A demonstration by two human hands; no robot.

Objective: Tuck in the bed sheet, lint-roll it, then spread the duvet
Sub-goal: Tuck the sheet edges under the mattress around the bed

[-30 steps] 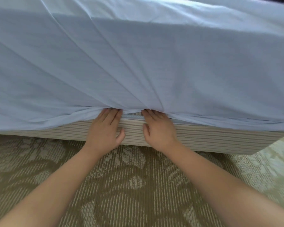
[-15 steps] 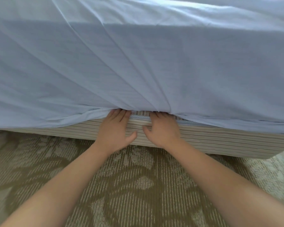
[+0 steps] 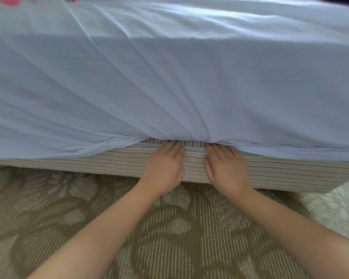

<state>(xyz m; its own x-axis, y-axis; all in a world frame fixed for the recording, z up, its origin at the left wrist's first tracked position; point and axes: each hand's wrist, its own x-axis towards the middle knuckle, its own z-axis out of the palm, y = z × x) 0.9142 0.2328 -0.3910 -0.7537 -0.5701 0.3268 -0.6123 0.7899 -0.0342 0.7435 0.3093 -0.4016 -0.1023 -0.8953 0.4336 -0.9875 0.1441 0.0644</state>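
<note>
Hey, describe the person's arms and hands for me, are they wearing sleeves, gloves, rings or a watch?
Both forearms are bare as far as the frame shows, with no sleeve edge in view. The left hand and the right hand wear no gloves. No ring shows on the visible parts of the fingers, and no watch or bracelet on either wrist. The fingertips are hidden under the sheet.

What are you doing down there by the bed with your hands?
A person is tucking in the pale blue bed sheet. The left hand and the right hand lie flat against the striped bed base, fingertips pushing the sheet's edge into the gap above it. The cloth bunches into folds where they push. To the left, the sheet hangs loose over the base. A patterned carpet covers the floor.
</note>
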